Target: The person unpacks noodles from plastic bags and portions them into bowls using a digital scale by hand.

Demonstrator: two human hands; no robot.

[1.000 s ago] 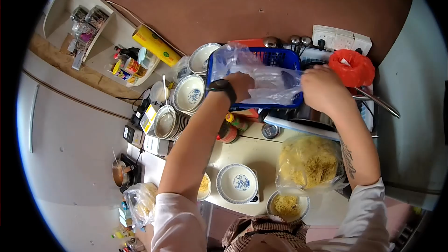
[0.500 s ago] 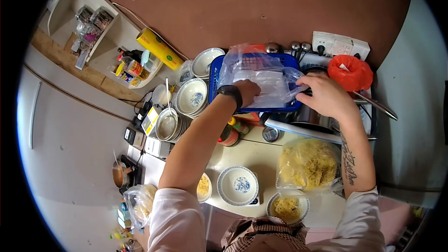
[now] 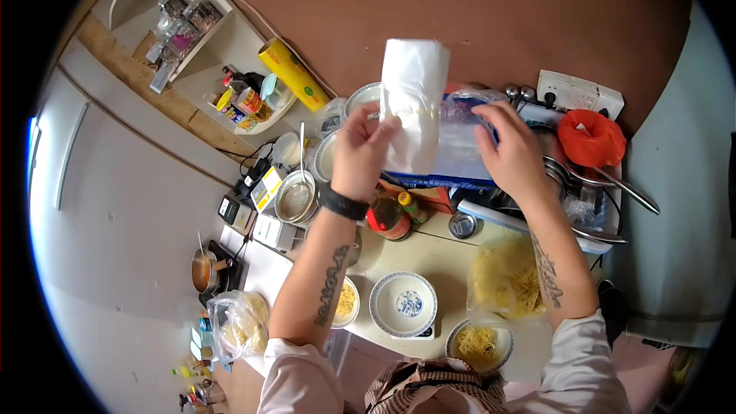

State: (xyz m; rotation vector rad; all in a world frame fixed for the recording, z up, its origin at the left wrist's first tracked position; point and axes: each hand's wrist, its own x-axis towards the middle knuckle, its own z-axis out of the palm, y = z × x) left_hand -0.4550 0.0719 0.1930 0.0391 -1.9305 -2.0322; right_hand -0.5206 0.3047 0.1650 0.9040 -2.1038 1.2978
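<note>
White packet | lower left edge pinched in left hand | right hand loosely spread

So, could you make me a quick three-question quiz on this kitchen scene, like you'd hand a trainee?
1. Multiple choice: what is the left hand holding?
a) a spoon
b) a white packet
c) a bowl

2. True or false: the black band is on the same arm as the hand holding something.

3. Fill in the blank: in the picture, the red bag is to the ____ of the blue basket.

Key: 1. b; 2. true, it is on the left arm; 3. right.
</note>
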